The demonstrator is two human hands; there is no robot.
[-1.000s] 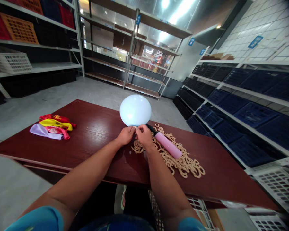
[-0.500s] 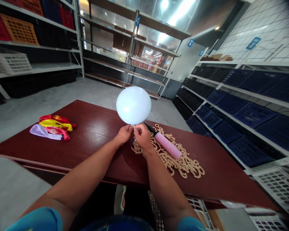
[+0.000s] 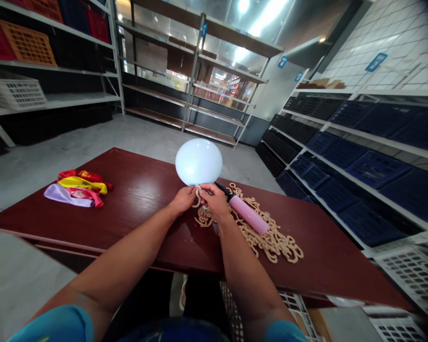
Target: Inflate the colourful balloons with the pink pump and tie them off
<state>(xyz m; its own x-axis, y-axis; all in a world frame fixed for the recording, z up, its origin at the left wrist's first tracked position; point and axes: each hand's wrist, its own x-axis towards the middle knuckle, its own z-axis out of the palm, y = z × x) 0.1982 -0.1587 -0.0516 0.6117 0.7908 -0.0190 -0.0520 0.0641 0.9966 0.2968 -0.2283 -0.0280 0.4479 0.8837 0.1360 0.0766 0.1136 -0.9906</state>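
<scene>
A round, inflated pale blue balloon point(image 3: 199, 162) stands above my two hands, its neck pointing down toward them. My left hand point(image 3: 184, 199) pinches the balloon at its neck. Between the hands hangs a curved beige cord-like piece point(image 3: 198, 196), and my right hand point(image 3: 214, 199) has its fingers closed at its upper end, close against the left fingertips. The balloon's knot or opening is hidden by the fingers. Just right of my right hand lies a pink hand pump point(image 3: 248, 214) with a black nozzle end, resting on a heap of similar beige curly pieces point(image 3: 275, 244).
At the left of the dark red table point(image 3: 135, 190) lie several colored cloth-like pieces point(image 3: 82, 187) in red, yellow and lilac. Shelves with blue crates point(image 3: 371, 171) line the right side. A metal rack point(image 3: 196, 71) stands behind, and white baskets point(image 3: 410, 275) sit at lower right.
The balloon has come down slightly and looks a little smaller. A curved beige piece now shows hanging between my fingers, and my right hand has turned a little.
</scene>
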